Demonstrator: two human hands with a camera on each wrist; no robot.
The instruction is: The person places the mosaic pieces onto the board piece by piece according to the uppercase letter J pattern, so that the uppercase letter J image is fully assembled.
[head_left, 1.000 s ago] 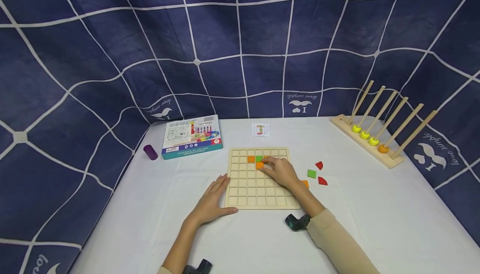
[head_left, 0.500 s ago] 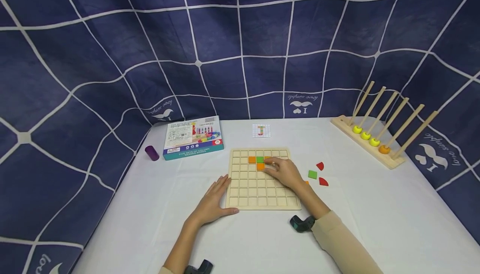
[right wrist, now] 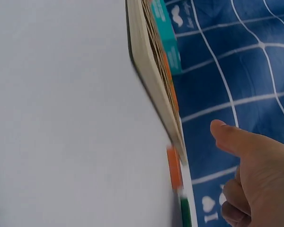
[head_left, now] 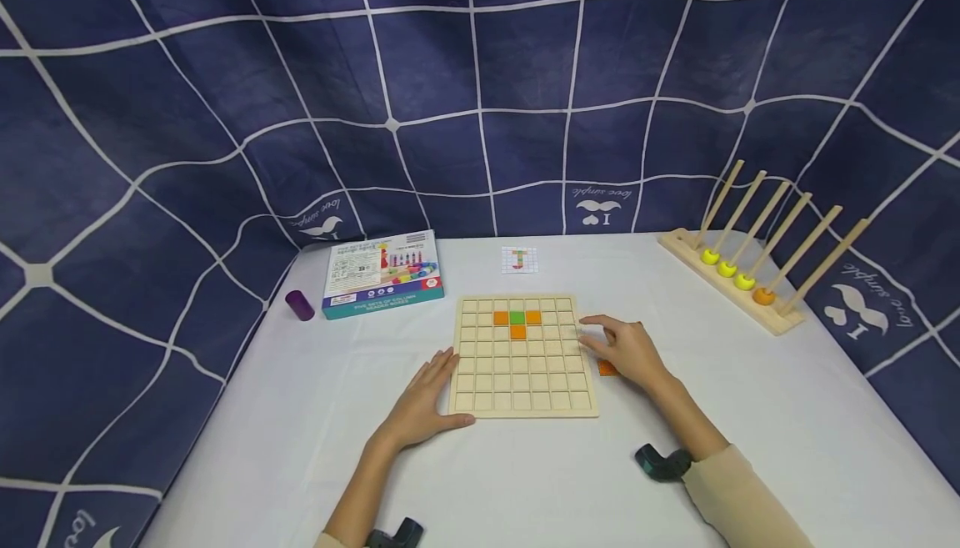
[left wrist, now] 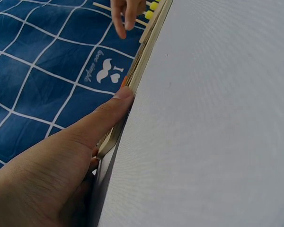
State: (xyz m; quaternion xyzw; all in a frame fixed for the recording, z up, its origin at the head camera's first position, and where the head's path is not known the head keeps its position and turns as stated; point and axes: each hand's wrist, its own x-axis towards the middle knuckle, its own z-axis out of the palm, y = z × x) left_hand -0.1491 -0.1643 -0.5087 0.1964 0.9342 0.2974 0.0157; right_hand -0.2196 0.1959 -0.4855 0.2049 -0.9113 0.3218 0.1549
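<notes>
A wooden grid board (head_left: 482, 371) lies on the table. Three orange tiles and one green tile (head_left: 517, 317) sit in its upper cells; the lowest orange tile (head_left: 517, 332) is directly under the green one. My left hand (head_left: 422, 406) rests at the board's lower left corner, thumb along the front edge and fingers spread along the left side. Just off the right edge hovers my right hand (head_left: 628, 354), thumb and index finger apart, holding nothing. Under it a loose orange tile (head_left: 607, 368) shows in part. The right wrist view shows a loose orange tile (right wrist: 174, 168) and a green tile (right wrist: 185, 212).
Behind the board lies a small pattern card (head_left: 520, 260) with a J. A teal-edged box (head_left: 384, 274) and a purple cylinder (head_left: 300, 305) are at the left. At the back right stands a wooden peg rack (head_left: 731, 281) with yellow and orange beads.
My right hand has released an orange tile in the cell right of the green one and moved right, off the board. It now covers the loose red and green pieces. My left hand stays put.
</notes>
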